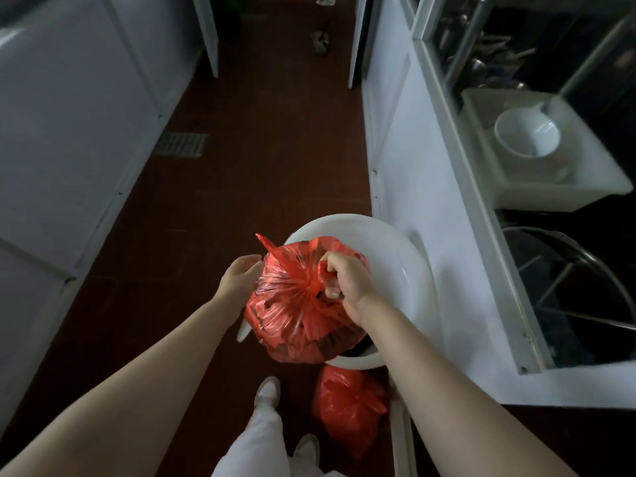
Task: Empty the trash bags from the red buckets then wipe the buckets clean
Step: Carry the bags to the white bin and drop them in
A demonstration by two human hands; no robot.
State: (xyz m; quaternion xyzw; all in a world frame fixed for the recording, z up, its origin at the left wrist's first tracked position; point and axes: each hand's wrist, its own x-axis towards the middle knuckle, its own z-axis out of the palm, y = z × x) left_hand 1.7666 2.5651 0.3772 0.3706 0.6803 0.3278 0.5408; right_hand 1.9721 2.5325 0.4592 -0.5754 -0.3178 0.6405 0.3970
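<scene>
A: Right-hand grip (346,282): we record the fingers curled tight round the knotted neck of the red trash bag (299,315), which hangs full beneath it.

B: Confirmed. We log the left hand (239,278) with fingers relaxed and straight, palm against the bag's left side, holding nothing.

A: Position of the bag: we see it over the near rim of a white bucket (395,266) that stands on the floor just beside the white cabinet (420,187). Whether the bag's underside touches the bucket, we cannot tell.

B: We note a second red bag (347,407), also knotted, lying on the dark red floor (261,160) nearer us, just below the bucket and beside our white shoes (268,390).

A: Surroundings: on the surface at right, a white tub (516,197) carrying a white bowl (526,136); a round wire rack (564,290) sits nearer.

B: Floor drain grate (182,144) at left, along the white cabinets there.
</scene>
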